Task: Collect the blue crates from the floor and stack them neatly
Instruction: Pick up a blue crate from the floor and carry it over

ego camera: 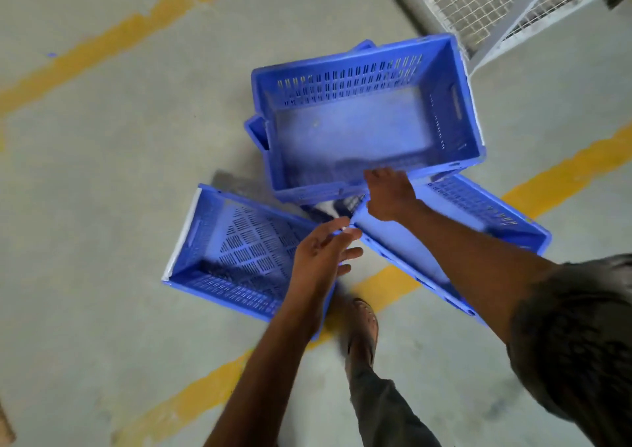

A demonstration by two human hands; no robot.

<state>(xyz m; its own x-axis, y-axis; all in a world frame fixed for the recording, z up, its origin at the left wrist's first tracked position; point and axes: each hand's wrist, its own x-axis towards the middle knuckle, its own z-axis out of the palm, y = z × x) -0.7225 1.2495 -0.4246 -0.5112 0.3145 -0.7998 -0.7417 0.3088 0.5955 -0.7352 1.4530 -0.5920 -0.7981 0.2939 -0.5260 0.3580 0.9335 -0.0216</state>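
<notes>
Right hand (390, 195) grips the near rim of the top crate (369, 118); left hand (323, 251) hovers spread, holding nothing — bring it onto the rim too, then square the crate over the one beneath (256, 131)

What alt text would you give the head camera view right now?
Two bare hands reach toward blue crates on a grey floor with yellow lines: the right hand at the near rim of the stacked top crate, the left hand, fingers spread, over a tilted crate. A third crate lies right.
</notes>
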